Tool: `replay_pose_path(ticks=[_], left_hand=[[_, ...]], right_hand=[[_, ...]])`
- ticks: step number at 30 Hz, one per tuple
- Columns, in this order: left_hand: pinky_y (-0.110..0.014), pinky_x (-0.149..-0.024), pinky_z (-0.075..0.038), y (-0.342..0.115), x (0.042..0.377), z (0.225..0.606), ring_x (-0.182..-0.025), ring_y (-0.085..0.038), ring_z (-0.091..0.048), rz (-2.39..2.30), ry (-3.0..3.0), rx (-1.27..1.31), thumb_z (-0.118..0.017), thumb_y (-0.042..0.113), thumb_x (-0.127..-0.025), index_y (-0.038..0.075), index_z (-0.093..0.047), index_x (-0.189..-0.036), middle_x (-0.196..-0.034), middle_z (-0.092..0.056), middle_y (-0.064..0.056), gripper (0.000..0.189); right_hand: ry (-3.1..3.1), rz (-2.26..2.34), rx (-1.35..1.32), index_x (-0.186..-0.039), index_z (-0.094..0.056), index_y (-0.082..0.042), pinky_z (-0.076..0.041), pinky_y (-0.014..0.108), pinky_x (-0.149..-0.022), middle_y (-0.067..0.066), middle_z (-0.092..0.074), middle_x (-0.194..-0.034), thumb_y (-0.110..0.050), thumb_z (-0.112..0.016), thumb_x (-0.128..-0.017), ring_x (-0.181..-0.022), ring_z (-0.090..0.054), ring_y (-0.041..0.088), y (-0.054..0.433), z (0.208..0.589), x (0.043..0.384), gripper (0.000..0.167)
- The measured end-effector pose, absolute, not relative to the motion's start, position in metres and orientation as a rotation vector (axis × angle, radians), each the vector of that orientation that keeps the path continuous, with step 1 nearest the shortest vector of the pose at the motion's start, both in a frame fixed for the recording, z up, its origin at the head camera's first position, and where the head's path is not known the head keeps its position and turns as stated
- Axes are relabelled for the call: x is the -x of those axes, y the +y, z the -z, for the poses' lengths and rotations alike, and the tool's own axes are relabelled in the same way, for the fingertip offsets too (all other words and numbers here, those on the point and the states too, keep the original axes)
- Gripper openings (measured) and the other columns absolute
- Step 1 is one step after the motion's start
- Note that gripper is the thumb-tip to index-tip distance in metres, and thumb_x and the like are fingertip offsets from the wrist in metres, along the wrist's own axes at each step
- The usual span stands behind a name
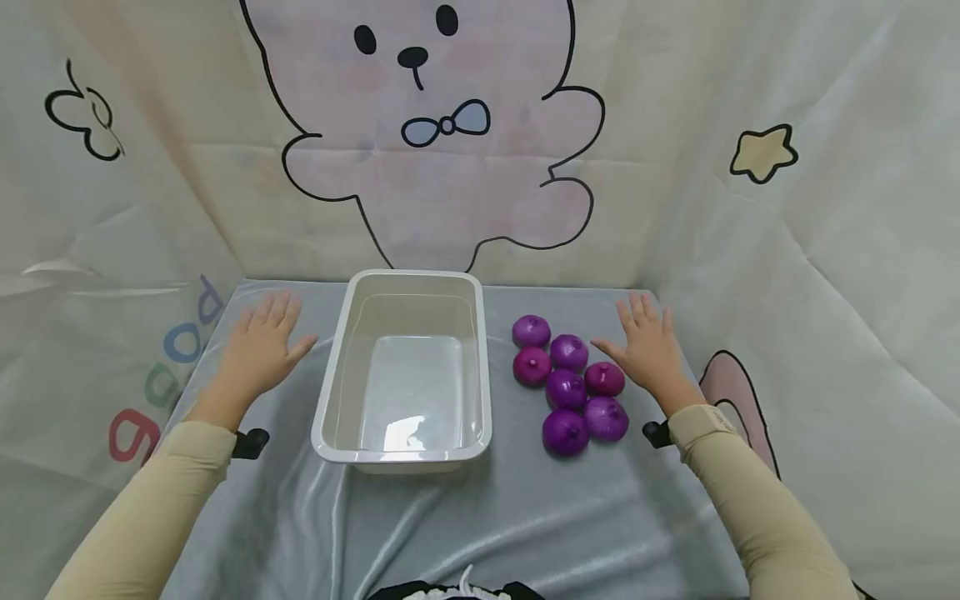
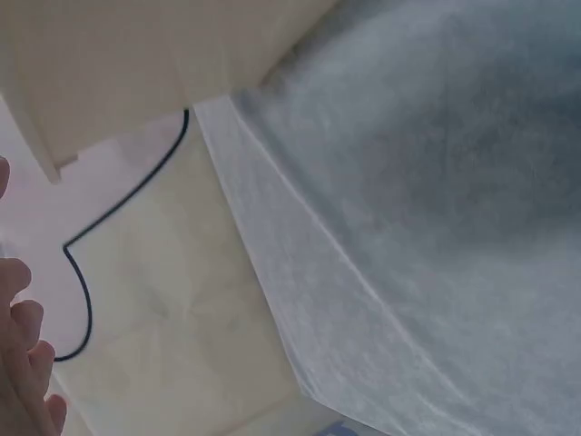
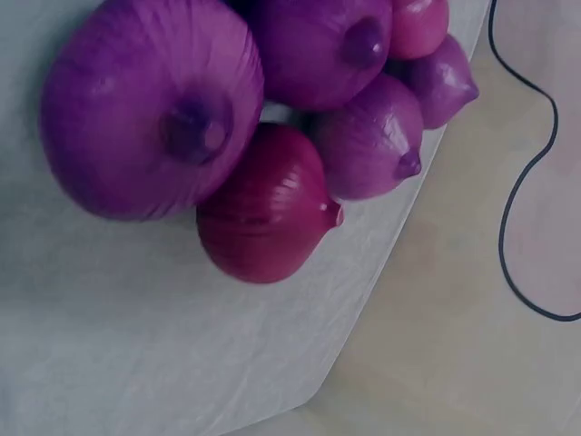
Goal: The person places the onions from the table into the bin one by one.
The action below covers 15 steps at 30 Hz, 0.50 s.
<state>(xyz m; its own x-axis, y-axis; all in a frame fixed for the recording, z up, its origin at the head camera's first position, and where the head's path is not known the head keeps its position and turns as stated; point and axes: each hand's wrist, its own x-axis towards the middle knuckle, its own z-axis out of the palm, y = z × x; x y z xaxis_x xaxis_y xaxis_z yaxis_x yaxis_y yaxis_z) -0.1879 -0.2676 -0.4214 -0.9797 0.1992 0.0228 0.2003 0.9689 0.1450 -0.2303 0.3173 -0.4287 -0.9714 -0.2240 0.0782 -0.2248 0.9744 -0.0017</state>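
Observation:
My left hand [image 1: 262, 348] is spread flat to the left of a cream plastic tub [image 1: 322, 417], its thumb pointing at the rim without touching it. In the left wrist view only some fingertips [image 2: 27, 322] show at the left edge. On the other side, my right hand [image 1: 647, 348] has straight fingers and holds nothing. Close to its thumb lies a cluster of several purple and magenta onions [image 1: 566, 389] with short stem tips. The right wrist view shows a big purple onion [image 3: 109, 109] and a magenta onion [image 3: 263, 213] up close; no right-hand fingers appear there.
A grey cloth [image 1: 510, 508] covers the table. Pale fabric walls printed with a bear [image 1: 480, 200], a star [image 1: 763, 155] and coloured letters [image 1: 182, 342] stand at the back and both sides. Nothing lies inside the tub.

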Motion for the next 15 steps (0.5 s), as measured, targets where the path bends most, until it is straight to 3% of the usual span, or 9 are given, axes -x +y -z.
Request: replay_pose_path(ticks=[7,15], left_hand=[[-0.065,-0.121,-0.007,-0.251,0.168,0.418,-0.151,-0.048,-0.012,0.317,-3.093,0.335,-0.043,0.049,-0.103,-0.003,-0.017,-0.157,-0.162,-0.015,-0.029,0.079],[-0.062,-0.122,-0.012,-0.224,0.145,0.421,-0.153,-0.044,-0.013,0.399,-3.093,0.402,-0.046,0.053,-0.101,-0.004,-0.010,-0.157,-0.164,-0.012,-0.026,0.088]], right_hand=[[-3.060,-0.170,-0.368,-0.158,-0.019,-0.002,0.000,0.066,-0.122,0.024,-0.009,-0.166,-0.060,-0.052,-0.096,-0.155,-0.004,0.042,0.300,0.427,0.221,0.091],[-3.008,-0.225,-0.424,-0.157,-0.025,-0.002,-0.007,0.067,-0.121,0.025,-0.013,-0.165,-0.058,-0.057,-0.093,-0.154,-0.008,0.042,0.289,0.431,0.204,0.091]])
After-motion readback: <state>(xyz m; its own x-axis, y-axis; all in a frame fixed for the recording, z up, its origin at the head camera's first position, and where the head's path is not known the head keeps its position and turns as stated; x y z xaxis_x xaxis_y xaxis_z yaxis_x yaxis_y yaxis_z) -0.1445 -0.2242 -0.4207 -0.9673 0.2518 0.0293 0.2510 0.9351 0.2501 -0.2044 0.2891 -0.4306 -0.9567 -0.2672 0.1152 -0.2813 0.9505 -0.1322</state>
